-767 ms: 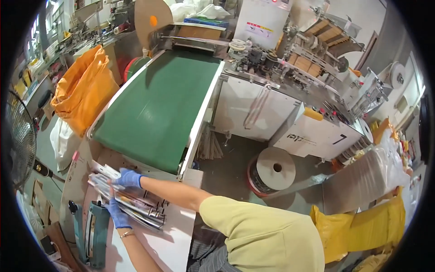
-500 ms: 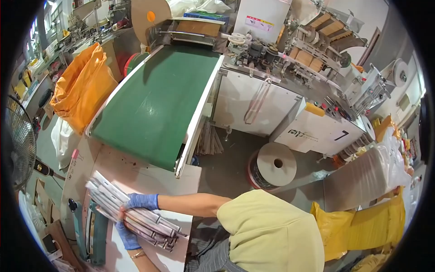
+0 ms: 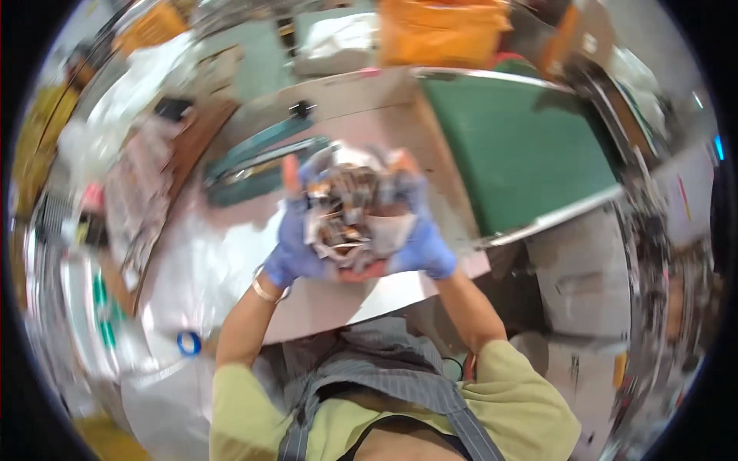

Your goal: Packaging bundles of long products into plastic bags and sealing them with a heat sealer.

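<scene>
A bundle of long, thin wrapped sticks (image 3: pixel 355 201) is held end-on above the table, its near ends blurred by motion. My left hand (image 3: pixel 296 238), in a blue glove with bare fingertips, wraps the bundle's left side. On its right side my right hand (image 3: pixel 423 240), gloved the same way, is closed round it. Both hands press the sticks together from opposite sides. Just beyond the left hand lies a teal long-armed device (image 3: pixel 257 170) resembling a bag sealer, with a black knob at its far end. The white-pink tabletop (image 3: pixel 330 311) is under the hands.
A green conveyor belt (image 3: pixel 523 154) with a pale rim adjoins the table on the right. An orange sack (image 3: pixel 442 34) stands behind the table. Clear plastic wrapping (image 3: pixel 138 177) and a blue tape roll (image 3: pixel 188 343) are at the left. A white machine cabinet (image 3: pixel 580 269) stands right.
My view has swung left and down toward the table. The bundle, earlier seen lengthwise and slanted, is now upturned with its ends toward me, and my hands hold it from both sides.
</scene>
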Motion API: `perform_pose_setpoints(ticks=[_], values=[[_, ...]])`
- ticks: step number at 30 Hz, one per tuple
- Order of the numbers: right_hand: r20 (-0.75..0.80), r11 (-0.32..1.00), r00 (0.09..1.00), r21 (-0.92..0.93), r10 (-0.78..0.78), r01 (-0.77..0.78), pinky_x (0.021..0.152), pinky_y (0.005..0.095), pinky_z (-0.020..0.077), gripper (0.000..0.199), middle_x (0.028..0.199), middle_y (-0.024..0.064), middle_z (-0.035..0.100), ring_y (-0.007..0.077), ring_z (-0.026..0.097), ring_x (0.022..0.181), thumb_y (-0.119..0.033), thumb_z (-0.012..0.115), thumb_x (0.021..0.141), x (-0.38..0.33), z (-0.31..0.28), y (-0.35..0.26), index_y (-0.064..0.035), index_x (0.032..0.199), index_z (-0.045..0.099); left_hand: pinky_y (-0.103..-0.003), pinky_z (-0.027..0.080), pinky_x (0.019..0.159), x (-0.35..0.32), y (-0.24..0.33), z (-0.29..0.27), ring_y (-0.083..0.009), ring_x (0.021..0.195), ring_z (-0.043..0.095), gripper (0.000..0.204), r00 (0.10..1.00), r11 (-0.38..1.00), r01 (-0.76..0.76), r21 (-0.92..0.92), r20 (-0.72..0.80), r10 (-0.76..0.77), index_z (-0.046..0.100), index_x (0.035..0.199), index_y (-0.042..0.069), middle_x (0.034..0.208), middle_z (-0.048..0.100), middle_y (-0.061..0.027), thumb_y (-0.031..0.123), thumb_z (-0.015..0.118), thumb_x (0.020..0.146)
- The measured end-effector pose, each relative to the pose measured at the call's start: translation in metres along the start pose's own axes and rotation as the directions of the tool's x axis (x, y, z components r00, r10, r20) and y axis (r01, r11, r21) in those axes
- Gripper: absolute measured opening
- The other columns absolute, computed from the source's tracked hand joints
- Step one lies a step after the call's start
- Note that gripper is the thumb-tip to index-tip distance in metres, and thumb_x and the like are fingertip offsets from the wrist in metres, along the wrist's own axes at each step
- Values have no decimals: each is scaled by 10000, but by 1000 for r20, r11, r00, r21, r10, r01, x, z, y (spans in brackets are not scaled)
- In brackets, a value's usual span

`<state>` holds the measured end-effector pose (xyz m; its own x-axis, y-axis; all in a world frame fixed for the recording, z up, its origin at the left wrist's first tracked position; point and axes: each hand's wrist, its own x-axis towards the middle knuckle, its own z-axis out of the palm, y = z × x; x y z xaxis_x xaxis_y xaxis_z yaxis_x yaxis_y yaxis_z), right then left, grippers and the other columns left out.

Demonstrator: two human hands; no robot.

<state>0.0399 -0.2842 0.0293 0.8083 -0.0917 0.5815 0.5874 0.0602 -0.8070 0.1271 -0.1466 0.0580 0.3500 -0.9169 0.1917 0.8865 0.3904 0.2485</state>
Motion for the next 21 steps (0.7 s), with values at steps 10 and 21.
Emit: perform_pose_setpoints(ticks=[10, 21], values=[[255, 995, 967, -87, -19, 42, 930, 346, 352, 708, 1199, 170, 451, 248, 440, 1117, -237, 812, 546, 17, 48, -7, -13, 1142, 505, -324, 340, 954, -83, -18, -29, -197, 1100, 457, 981, 889, 265, -187, 946, 48, 455, 346, 1273, 35, 1194, 472, -89, 387, 822, 491], [611, 480, 473, 168, 635, -861, 675, 291, 457, 288, 782, 104, 590, 180, 565, 717, -206, 611, 627, -28, 133, 71, 25, 798, 597, -276, 476, 766, -222, -101, -87, -165, 856, 533, 384, 10, 240, 305, 922, -255, 967, 524, 1029, 28, 896, 575, -67, 269, 652, 758]])
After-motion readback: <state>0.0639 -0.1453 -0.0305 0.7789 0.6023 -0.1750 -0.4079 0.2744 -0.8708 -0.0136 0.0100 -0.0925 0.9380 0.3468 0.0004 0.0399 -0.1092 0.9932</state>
